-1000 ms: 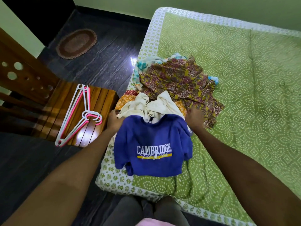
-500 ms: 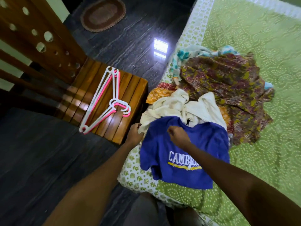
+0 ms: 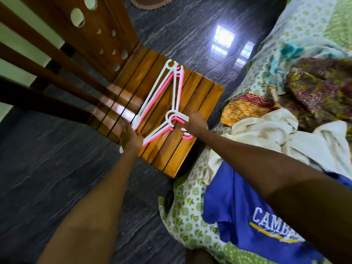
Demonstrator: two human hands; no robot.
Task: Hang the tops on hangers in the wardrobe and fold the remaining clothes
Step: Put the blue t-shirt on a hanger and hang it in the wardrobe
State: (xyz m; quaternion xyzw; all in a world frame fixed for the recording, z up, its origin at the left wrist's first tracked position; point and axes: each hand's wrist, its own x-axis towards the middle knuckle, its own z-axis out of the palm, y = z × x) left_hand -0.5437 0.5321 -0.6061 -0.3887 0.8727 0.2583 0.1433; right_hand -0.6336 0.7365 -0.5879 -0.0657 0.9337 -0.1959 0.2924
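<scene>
A stack of white and pink hangers (image 3: 162,96) lies on the wooden slatted chair seat (image 3: 200,103). My left hand (image 3: 131,139) grips the stack's near corner, and a white end sticks out below the hand. At the hook end, my right hand (image 3: 194,122) closes over the necks of the hangers. The blue "Cambridge" top (image 3: 236,206) lies spread on the bed's near edge under my right forearm. A cream garment (image 3: 266,134) lies behind it, then a pile of patterned clothes (image 3: 314,88).
The green patterned bedspread (image 3: 190,216) fills the right side. The chair's wooden backrest (image 3: 99,33) with round holes stands at the upper left. Dark floor (image 3: 47,178) lies between chair and bed. A brown oval rug (image 3: 150,2) shows at the top edge.
Both hands let go of the blue top on the bed and moved left to the chair, where they now hold the hangers. The view has swung left toward the chair.
</scene>
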